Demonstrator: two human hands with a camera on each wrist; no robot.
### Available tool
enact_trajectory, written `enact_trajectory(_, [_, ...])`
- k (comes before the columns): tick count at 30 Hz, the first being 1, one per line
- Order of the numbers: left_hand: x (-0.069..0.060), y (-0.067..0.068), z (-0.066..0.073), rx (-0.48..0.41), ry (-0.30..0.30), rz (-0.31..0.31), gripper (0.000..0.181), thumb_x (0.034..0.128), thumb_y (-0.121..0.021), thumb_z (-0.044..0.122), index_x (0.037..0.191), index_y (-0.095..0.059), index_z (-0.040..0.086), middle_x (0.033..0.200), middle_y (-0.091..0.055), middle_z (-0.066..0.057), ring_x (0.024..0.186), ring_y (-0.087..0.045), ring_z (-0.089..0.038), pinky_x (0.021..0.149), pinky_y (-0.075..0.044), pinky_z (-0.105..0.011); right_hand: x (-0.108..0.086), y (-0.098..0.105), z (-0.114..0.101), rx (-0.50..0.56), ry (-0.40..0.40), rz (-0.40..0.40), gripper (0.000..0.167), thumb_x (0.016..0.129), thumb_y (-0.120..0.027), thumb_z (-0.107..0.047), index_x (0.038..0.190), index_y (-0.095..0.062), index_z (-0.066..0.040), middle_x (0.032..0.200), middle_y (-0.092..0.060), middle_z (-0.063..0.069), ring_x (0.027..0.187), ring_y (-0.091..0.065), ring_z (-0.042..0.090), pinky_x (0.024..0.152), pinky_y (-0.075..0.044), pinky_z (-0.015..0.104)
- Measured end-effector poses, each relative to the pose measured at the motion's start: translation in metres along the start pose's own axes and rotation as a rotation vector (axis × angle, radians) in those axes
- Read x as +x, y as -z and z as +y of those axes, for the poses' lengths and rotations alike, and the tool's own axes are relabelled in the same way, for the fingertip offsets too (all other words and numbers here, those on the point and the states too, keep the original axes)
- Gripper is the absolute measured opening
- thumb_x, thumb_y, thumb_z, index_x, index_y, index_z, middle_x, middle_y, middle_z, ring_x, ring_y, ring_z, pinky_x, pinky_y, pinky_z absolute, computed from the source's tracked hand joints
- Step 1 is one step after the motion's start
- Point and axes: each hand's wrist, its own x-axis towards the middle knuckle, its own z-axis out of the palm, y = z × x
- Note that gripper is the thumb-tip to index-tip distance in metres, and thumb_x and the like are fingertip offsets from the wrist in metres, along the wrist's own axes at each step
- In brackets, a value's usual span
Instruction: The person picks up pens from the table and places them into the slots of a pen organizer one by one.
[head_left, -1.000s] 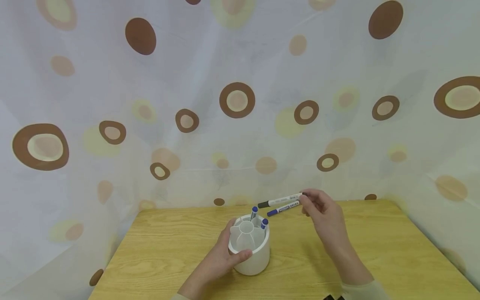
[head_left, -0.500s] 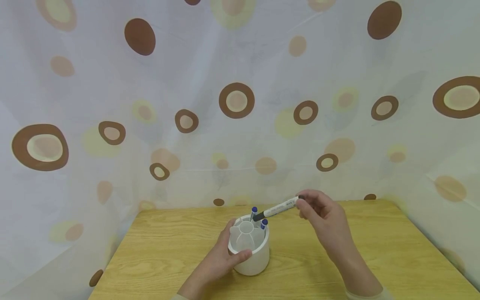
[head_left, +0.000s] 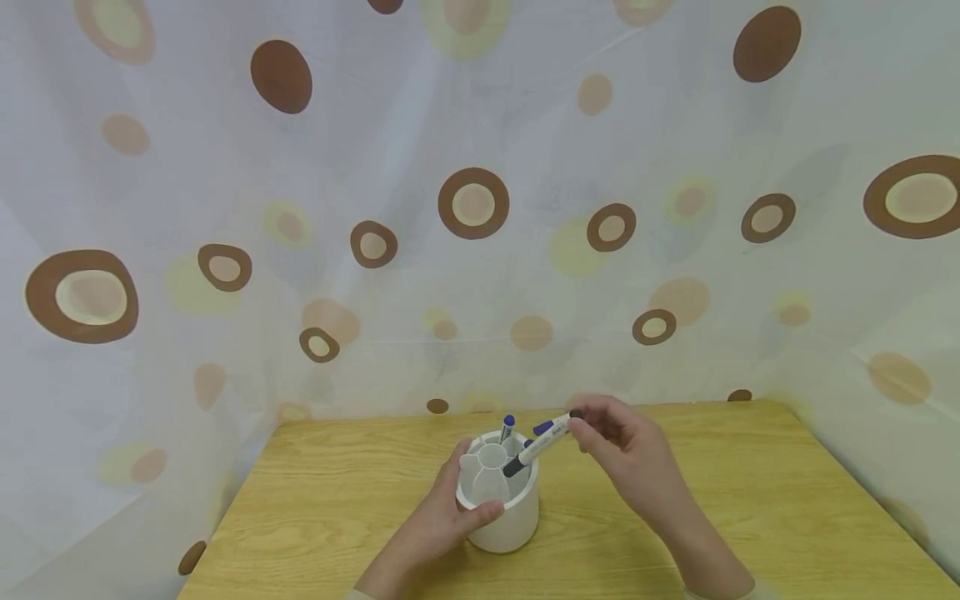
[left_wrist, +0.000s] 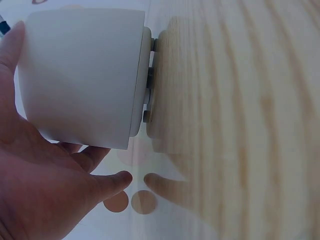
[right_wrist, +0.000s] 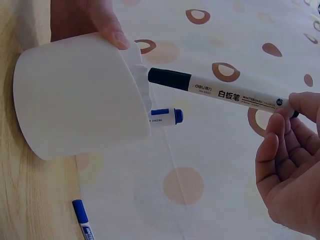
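Note:
A white round pen holder (head_left: 510,529) with petal-shaped compartments stands upright on the table. My left hand (head_left: 438,515) grips its left side, the thumb across the front rim. In the right wrist view, my right hand (right_wrist: 295,170) pinches a black-capped whiteboard marker (right_wrist: 220,88) by its end. The marker slants down to the left, cap end over the holder's right-hand compartments; I cannot tell whether it is below the rim. A blue-topped marker (head_left: 507,427) stands in a back compartment. Another one in the holder is mostly hidden behind the held marker.
On the wooden table (head_left: 337,492), behind and right of the holder, lies a blue-capped marker (head_left: 543,427), partly covered by the held one. A white curtain (head_left: 480,283) with brown and beige spots hangs along the table's back and sides.
My right hand has moved left and slightly down with the black-capped marker, tilting it from nearly level to a steeper slant over the holder. My left hand and the holder have stayed put.

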Motion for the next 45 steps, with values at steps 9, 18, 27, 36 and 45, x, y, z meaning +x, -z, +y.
enact_trajectory(9, [0.001,0.0,-0.004,0.0,0.003,0.002,0.107,0.0989,-0.081,0.055,0.176,-0.017,0.017,0.167,-0.039,-0.019,0.144,-0.051,-0.04,0.117,-0.042,-0.071,0.001,-0.007,0.005,-0.065,-0.013,-0.051,0.012,0.108,-0.076,-0.021,0.119,-0.076,-0.017,0.1,-0.073,0.003,0.088,-0.068,0.019,0.078,-0.058,0.027])
enact_trajectory(18, [0.0,0.0,-0.005,-0.036,-0.019,0.004,0.103,0.0996,-0.082,0.051,0.175,-0.02,0.017,0.162,-0.045,-0.015,0.14,-0.054,-0.035,0.117,-0.043,-0.066,0.0,-0.019,0.008,-0.122,-0.059,-0.134,0.015,0.107,-0.077,-0.026,0.12,-0.078,-0.019,0.097,-0.073,-0.006,0.088,-0.068,0.016,0.079,-0.058,0.029])
enact_trajectory(27, [-0.001,0.0,-0.002,-0.023,-0.013,0.005,0.105,0.0999,-0.081,0.052,0.175,-0.018,0.016,0.165,-0.042,-0.017,0.142,-0.052,-0.036,0.118,-0.042,-0.067,-0.001,-0.026,0.01,-0.118,-0.078,-0.191,0.02,0.106,-0.078,-0.025,0.123,-0.078,-0.015,0.099,-0.073,-0.005,0.089,-0.068,0.015,0.08,-0.059,0.031])
enact_trajectory(36, [0.0,0.0,-0.001,-0.004,-0.009,0.011,0.106,0.0997,-0.081,0.052,0.176,-0.017,0.016,0.168,-0.039,-0.022,0.146,-0.05,-0.042,0.118,-0.04,-0.071,0.003,-0.024,0.016,-0.154,-0.112,-0.157,0.019,0.108,-0.076,-0.027,0.125,-0.079,-0.02,0.1,-0.072,-0.003,0.088,-0.067,0.017,0.076,-0.057,0.029])
enact_trajectory(45, [-0.003,-0.001,0.002,0.004,0.013,0.014,0.111,0.0986,-0.082,0.053,0.177,-0.014,0.012,0.171,-0.035,-0.025,0.148,-0.047,-0.046,0.119,-0.037,-0.075,0.015,-0.012,0.037,-0.138,-0.153,-0.108,0.021,0.11,-0.073,-0.023,0.127,-0.077,-0.014,0.098,-0.071,0.002,0.083,-0.064,0.022,0.066,-0.052,0.027])
